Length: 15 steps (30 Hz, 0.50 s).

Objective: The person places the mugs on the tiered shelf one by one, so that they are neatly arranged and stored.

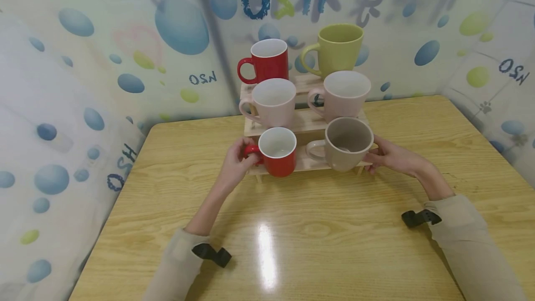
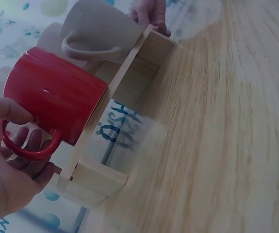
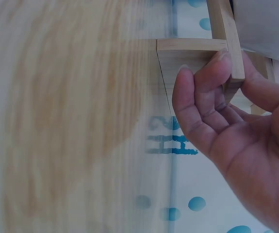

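Note:
A three-step wooden rack (image 1: 311, 165) holds mugs in two columns. At its front left stands a red mug (image 1: 281, 164) with a white inside. My left hand (image 1: 234, 164) holds that mug's handle (image 2: 32, 154) between thumb and fingers, and the lower fingers lie close to the rack's end. A beige mug (image 1: 347, 152) stands upright at the front right, its handle pointing left. Beside it my right hand (image 1: 394, 154) grips the rack's right end; in the right wrist view the thumb lies over the board and the curled fingers (image 3: 214, 73) lie under it.
Two pale pink mugs, one left (image 1: 273, 108) and one right (image 1: 344, 99), stand on the middle step. A darker red mug (image 1: 269, 64) and a yellow-green mug (image 1: 339, 52) stand on top. The wooden table (image 1: 334, 236) meets a patterned backdrop (image 1: 167, 92) behind the rack.

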Available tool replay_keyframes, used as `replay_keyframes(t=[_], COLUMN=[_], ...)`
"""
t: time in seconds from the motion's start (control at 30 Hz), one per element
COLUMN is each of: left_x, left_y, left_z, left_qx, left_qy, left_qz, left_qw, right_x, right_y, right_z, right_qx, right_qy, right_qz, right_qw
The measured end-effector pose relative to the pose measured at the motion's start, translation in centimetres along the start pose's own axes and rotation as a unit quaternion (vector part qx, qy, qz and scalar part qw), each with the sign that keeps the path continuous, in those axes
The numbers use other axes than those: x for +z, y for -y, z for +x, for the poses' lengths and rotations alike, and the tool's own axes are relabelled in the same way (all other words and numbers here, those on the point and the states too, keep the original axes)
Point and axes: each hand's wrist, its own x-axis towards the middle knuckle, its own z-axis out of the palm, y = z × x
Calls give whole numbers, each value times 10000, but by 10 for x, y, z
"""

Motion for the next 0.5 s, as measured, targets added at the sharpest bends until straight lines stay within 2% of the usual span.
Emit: replay_keyframes(t=[0.23, 0.5], left_x=[-10, -23], left_y=[2, 4], left_z=[-4, -9], left_qx=[213, 292], left_qy=[329, 373], left_qz=[216, 231], left_qw=[9990, 9986], right_x=[0, 0], right_y=[1, 3], right_z=[0, -2], right_qx=[70, 41], right_qy=[-24, -49], right_qz=[-5, -109], right_qw=[10000, 9999])
